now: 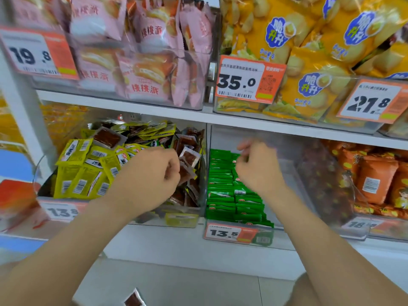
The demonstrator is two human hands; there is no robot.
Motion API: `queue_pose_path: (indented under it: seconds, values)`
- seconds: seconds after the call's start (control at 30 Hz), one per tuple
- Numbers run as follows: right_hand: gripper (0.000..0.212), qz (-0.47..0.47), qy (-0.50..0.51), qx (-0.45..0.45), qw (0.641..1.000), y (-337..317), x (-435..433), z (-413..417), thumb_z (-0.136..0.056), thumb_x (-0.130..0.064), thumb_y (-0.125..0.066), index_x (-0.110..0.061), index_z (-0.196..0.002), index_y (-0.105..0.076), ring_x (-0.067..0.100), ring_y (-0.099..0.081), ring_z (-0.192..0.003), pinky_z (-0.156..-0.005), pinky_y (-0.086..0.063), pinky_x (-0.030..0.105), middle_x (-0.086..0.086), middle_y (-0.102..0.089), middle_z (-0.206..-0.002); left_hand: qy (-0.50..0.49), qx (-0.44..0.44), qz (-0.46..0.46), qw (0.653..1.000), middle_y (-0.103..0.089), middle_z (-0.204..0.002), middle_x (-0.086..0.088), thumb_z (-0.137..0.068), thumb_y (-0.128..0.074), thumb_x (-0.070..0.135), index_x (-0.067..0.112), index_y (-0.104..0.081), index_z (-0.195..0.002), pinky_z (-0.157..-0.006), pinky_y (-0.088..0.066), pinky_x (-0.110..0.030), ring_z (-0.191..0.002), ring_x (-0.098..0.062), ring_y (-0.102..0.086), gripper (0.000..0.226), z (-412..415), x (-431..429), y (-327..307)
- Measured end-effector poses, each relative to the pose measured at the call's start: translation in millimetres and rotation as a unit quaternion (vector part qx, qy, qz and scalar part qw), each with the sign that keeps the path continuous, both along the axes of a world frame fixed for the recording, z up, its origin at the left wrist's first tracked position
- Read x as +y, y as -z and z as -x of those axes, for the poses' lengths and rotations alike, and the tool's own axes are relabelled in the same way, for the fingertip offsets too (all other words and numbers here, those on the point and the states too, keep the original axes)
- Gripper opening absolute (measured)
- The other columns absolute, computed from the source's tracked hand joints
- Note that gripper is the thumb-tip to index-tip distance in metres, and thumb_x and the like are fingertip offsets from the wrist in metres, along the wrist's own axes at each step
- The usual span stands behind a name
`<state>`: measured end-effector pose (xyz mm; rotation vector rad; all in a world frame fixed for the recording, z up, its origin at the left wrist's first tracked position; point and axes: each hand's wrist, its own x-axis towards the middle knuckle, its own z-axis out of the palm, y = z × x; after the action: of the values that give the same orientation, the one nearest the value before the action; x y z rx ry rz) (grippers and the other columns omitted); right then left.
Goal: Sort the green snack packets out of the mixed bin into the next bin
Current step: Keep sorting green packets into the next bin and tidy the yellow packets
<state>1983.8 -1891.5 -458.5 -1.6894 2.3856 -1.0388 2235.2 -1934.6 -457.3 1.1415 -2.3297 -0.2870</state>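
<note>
The green snack packets (231, 195) we can see lie almost all in the next bin (287, 151), stacked flat in two neat rows at its left side. A darker green edge (155, 142) among the heap next door may be one more, though it is too small for us to be sure. Our right hand (258, 164) hovers over those rows with its fingers curled. It is blurred, so we cannot tell whether it pinches a packet or holds nothing. Our left hand (152, 171) is down in the mixed bin (42, 171), fingers curled against the brown packets (188, 157) at its right end. Whether it grips one of them we cannot tell either. That bin holds mostly yellow-green packets (81, 173) on the left and brown ones on the right, piled loosely and high. The likeliest slip, we think, is a wrong pick, since the yellow-green wrappers are close in colour to the green. The left hand also sits among brown ones that do not belong next door. Digging in so full a heap could push packets over the front wall, and one loose packet (133, 300) lies on the floor (198, 283) below. A careless drop could also upset the tidy green rows. On the upper shelf (123, 106) are bins of pink packs (141, 69) and yellow bags (309, 62), and orange packs (375, 180) sit far right.
</note>
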Motion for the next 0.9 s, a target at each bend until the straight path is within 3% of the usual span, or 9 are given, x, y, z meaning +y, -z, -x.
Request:
queue_pose_path:
  seconds: [0.1, 0.27, 0.33, 0.47, 0.53, 0.63, 0.73, 0.77, 0.9]
  values:
    - [0.027, 0.062, -0.112, -0.006, 0.992, -7.7, 1.5, -49.8, -0.088, 0.001, -0.054, -0.022, -0.092, -0.067, 0.004, -0.062, -0.067, -0.065, -0.050, 0.018, -0.008, -0.068, -0.079, -0.069, -0.046, 0.007, 0.997, -0.059, -0.091, 0.008, -0.083, -0.066, 0.015, 0.027, -0.064, -0.094, -0.082, -0.053, -0.040, -0.095, -0.019, -0.059, 0.016, -25.8, -17.4, -1.8]
    - [0.026, 0.026, -0.213, 0.101, 0.971, -0.6, -22.1, -94.8, -0.093, -0.009, -0.058, -0.018, -0.113, -0.070, 0.016, -0.066, -0.097, -0.087, -0.055, 0.031, -0.001, -0.071, -0.105, -0.016, -0.144, -0.084, 0.986, -0.058, -0.119, 0.008, -0.072, -0.055, 0.050, 0.037, -0.065, -0.129, -0.101, -0.049, -0.044, -0.118, -0.018, -0.054, 0.060, -49.4, -30.8, -2.4]
    - [0.025, -0.031, -0.226, 0.156, 0.961, 6.4, -34.5, -103.7, -0.098, -0.024, -0.060, -0.014, -0.120, -0.064, 0.026, -0.067, -0.103, -0.080, -0.056, 0.039, 0.005, -0.069, -0.110, 0.008, -0.192, -0.087, 0.977, -0.059, -0.121, 0.011, -0.071, -0.046, 0.065, 0.046, -0.069, -0.123, -0.107, -0.044, -0.047, -0.121, -0.016, -0.051, 0.060, -50.7, -35.5, 2.6]
    - [0.067, -0.195, -0.248, 0.289, 0.904, 12.8, -52.6, -108.2, -0.095, -0.050, -0.066, -0.019, -0.148, -0.039, 0.036, -0.065, -0.109, -0.070, -0.049, 0.040, 0.009, -0.066, -0.118, 0.033, -0.151, -0.050, 0.987, -0.062, -0.094, 0.016, -0.082, -0.066, 0.069, 0.039, -0.076, -0.094, -0.098, -0.046, -0.040, -0.095, -0.009, -0.056, 0.034, -53.1, -46.6, 9.2]
    - [0.059, -0.209, -0.265, 0.275, 0.900, 9.3, -59.9, -105.5, -0.093, -0.049, -0.068, -0.022, -0.142, -0.049, 0.034, -0.065, -0.105, -0.071, -0.056, 0.041, 0.008, -0.067, -0.113, 0.033, -0.136, -0.055, 0.989, -0.063, -0.098, 0.014, -0.080, -0.078, 0.059, 0.036, -0.074, -0.095, -0.094, -0.048, -0.039, -0.097, -0.011, -0.057, 0.027, -54.3, -49.3, 9.3]
    - [0.035, -0.208, -0.269, 0.243, 0.909, 4.2, -64.4, -101.8, -0.090, -0.040, -0.066, -0.017, -0.117, -0.063, 0.033, -0.063, -0.094, -0.070, -0.058, 0.043, 0.008, -0.064, -0.101, 0.005, -0.114, -0.088, 0.989, -0.062, -0.111, 0.007, -0.074, -0.088, 0.046, 0.031, -0.070, -0.113, -0.088, -0.047, -0.036, -0.105, -0.015, -0.056, 0.045, -54.9, -52.5, 10.3]
    - [0.011, -0.173, -0.245, 0.205, 0.932, 1.8, -62.8, -101.1, -0.089, -0.020, -0.061, -0.015, -0.088, -0.052, 0.031, -0.058, -0.076, -0.050, -0.038, 0.033, 0.006, -0.054, -0.080, -0.019, -0.086, -0.099, 0.991, -0.063, -0.117, 0.002, -0.068, -0.092, 0.041, 0.029, -0.063, -0.125, -0.086, -0.047, -0.035, -0.111, -0.018, -0.055, 0.066, -53.7, -52.1, 10.2]
    - [0.014, -0.156, -0.237, 0.180, 0.942, 1.4, -62.3, -100.5, -0.089, -0.014, -0.059, -0.017, -0.083, -0.047, 0.030, -0.056, -0.075, -0.050, -0.035, 0.033, 0.006, -0.052, -0.077, -0.027, -0.078, -0.103, 0.991, -0.065, -0.118, 0.001, -0.068, -0.093, 0.039, 0.026, -0.062, -0.128, -0.086, -0.049, -0.035, -0.113, -0.018, -0.057, 0.069, -53.4, -50.9, 9.4]
    - [0.008, -0.100, -0.232, 0.098, 0.963, 3.4, -64.4, -90.5, -0.091, -0.013, -0.060, -0.019, -0.094, -0.062, 0.028, -0.055, -0.086, -0.070, -0.051, 0.040, 0.003, -0.062, -0.081, -0.061, -0.033, -0.101, 0.993, -0.062, -0.106, 0.003, -0.067, -0.095, 0.031, 0.026, -0.059, -0.118, -0.074, -0.053, -0.034, -0.099, -0.018, -0.061, 0.063, -53.5, -45.9, 7.8]
